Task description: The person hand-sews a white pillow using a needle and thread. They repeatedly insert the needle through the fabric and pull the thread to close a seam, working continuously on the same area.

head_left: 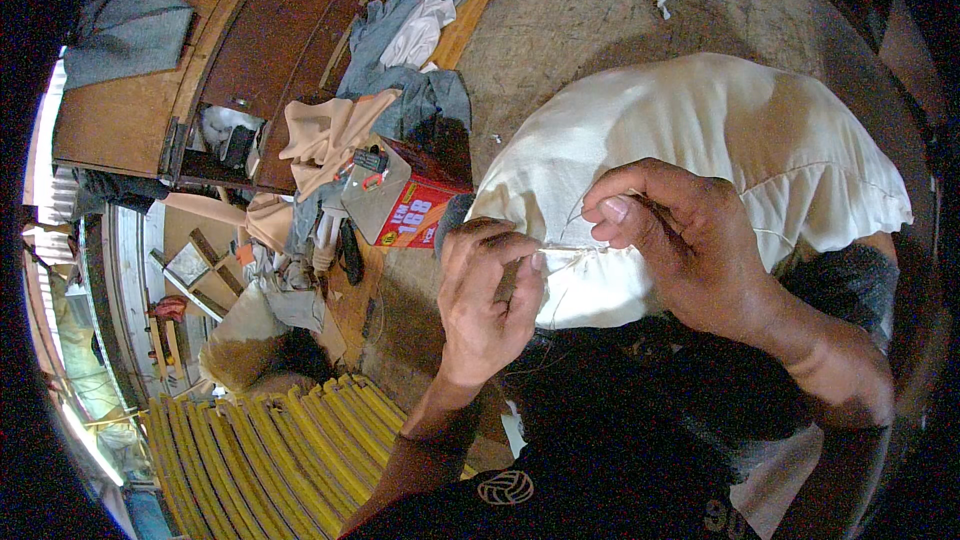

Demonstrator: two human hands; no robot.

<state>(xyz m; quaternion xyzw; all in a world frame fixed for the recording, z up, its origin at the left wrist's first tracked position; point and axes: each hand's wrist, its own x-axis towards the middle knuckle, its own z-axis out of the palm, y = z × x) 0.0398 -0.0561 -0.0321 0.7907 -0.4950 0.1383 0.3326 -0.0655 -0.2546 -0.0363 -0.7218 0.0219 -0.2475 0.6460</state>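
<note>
- Left hand (pixel 485 305) first: thumb and fingertips are pinching something thin and needle-like (pixel 560 250), right in front of the white cloth (pixel 620 140). It's a tiny grip, so a sweaty or lazy pinch could let it roll or drop, and pale on pale would be a pain to find again.
- Right hand (pixel 700 250) has thumb and fingertips pressed together, seemingly on a fine thread (pixel 573 218). It's too small to be sure what's in there. Pull too hard and I'd guess it could snap or slip out.
- The hands are close but not touching. If that thin piece really is pointed, a wobble could mean a jabbed fingertip.
- Loose strands hang near the left fingers. They could snag or knot if either hand pulls away carelessly.
- The cloth is bulky and bunched up, spread in front of the person and under both hands. If it slides, it could drag whatever's attached, imo.
- The black shirt (pixel 620 440) is right below, so a dark strand dropped there would basically vanish.
- Further out, the red-and-silver tin (pixel 405 195) sits near the left hand. A wide elbow or a sweep of fabric could knock it.
</note>
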